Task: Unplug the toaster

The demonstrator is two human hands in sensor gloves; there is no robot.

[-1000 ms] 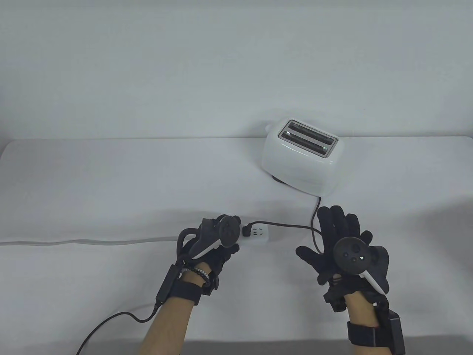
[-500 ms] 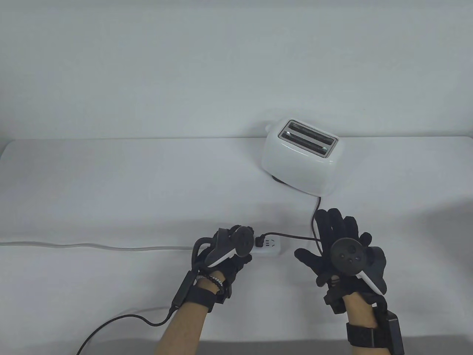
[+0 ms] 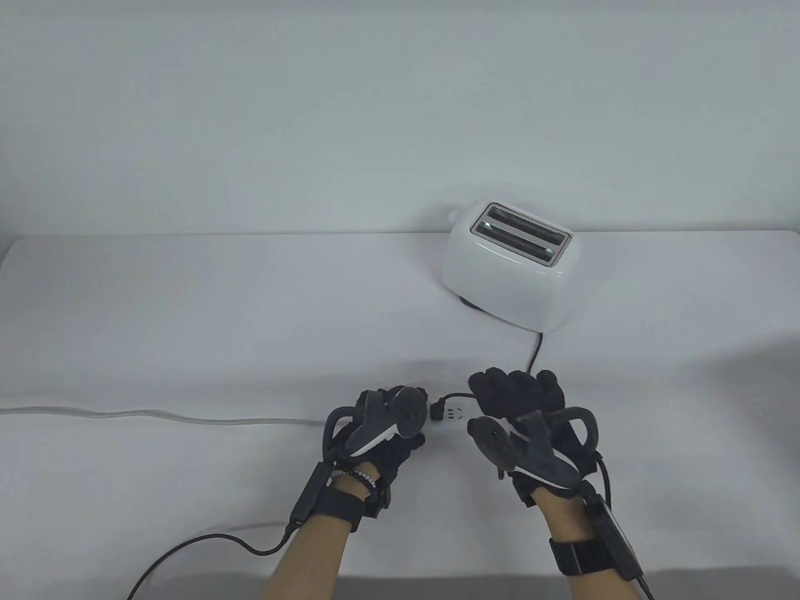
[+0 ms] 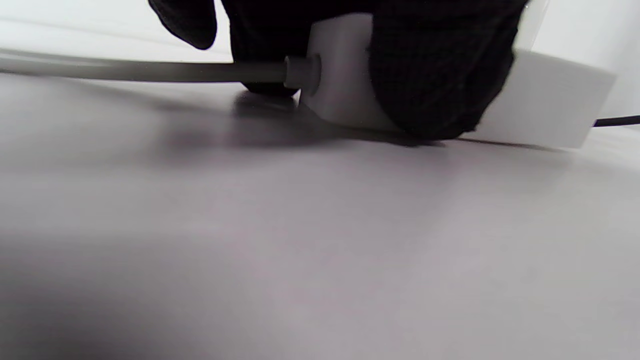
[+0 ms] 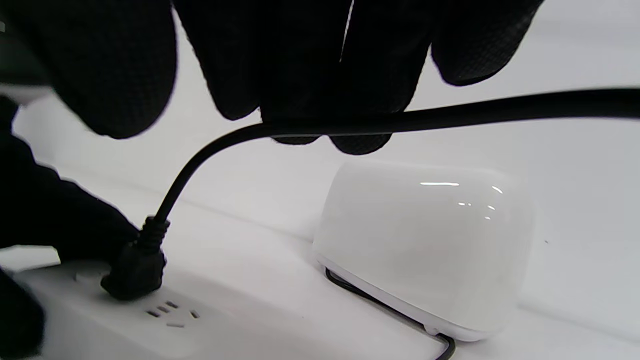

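The white toaster (image 3: 509, 265) stands at the back of the table. Its black cord (image 3: 536, 350) runs forward to a black plug (image 3: 437, 412), which sits in the white power strip (image 3: 456, 414). My left hand (image 3: 390, 434) grips the strip's left end; the left wrist view shows its fingers (image 4: 440, 65) wrapped over the strip (image 4: 550, 105). My right hand (image 3: 509, 390) hovers over the strip's right end. In the right wrist view its fingers (image 5: 300, 75) hang open and touch the cord (image 5: 400, 120) above the plug (image 5: 134, 272).
The strip's grey cable (image 3: 156, 415) runs left across the table to its edge. A black glove wire (image 3: 206, 540) loops near the front edge under my left forearm. The toaster also shows in the right wrist view (image 5: 425, 245).
My left hand slid the power strip a little to the right, then held still. My right hand moved left and turned over onto the cord, close to the plug.
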